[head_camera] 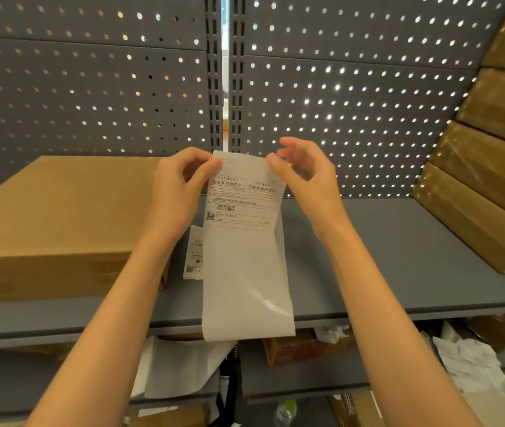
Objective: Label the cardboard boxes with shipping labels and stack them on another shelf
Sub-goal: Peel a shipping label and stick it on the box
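Note:
I hold a white shipping label strip [243, 208] up in front of me over the grey shelf [368, 272]. My left hand [180, 186] pinches its top left corner and my right hand [303, 174] pinches its top right corner. The upper part carries printed text, a barcode and a QR code; a blank glossy stretch hangs down past the shelf's front edge. A flat cardboard box [57, 217] lies on the shelf to the left, under my left forearm. A small pile of more printed labels [194, 254] rests beside that box, partly hidden by the strip.
Several cardboard boxes [488, 167] are stacked at the right end of the shelf, leaning against the grey pegboard back wall [91, 87]. Lower shelves hold loose paper sheets [177, 368], crumpled papers [466, 362], an orange carton [297, 349] and a bottle [286, 411].

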`<state>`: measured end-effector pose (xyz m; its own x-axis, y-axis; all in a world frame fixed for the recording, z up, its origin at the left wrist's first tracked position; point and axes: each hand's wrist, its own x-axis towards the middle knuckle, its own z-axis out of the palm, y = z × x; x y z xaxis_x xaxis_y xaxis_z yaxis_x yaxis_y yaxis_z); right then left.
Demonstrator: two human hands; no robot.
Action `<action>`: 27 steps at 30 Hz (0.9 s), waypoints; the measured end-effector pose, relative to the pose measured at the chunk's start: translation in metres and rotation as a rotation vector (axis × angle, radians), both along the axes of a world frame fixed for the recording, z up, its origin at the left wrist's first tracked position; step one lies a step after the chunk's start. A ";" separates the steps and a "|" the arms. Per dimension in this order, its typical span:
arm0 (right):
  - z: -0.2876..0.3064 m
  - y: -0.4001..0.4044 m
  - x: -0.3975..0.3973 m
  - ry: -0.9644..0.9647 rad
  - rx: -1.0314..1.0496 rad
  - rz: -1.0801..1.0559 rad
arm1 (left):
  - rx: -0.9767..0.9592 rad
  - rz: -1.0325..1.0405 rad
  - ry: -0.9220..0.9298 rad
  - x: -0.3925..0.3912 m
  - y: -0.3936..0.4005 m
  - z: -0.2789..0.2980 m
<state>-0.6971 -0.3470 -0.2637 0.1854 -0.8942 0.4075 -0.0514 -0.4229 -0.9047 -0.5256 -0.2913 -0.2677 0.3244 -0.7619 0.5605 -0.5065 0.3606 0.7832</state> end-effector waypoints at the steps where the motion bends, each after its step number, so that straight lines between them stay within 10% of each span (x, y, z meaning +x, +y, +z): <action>1: 0.002 0.000 0.000 -0.035 0.042 0.052 | -0.001 0.002 0.014 0.001 0.000 0.000; 7: -0.004 -0.011 0.002 -0.260 0.224 0.229 | 0.000 0.036 0.162 0.009 0.001 -0.002; 27: -0.008 -0.011 0.007 -0.011 -0.042 0.243 | 0.008 -0.113 0.087 0.007 0.006 0.000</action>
<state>-0.6906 -0.3583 -0.2716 0.3882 -0.8060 0.4467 0.0664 -0.4590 -0.8859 -0.5190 -0.2854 -0.2681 0.2830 -0.8008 0.5278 -0.3928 0.4053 0.8255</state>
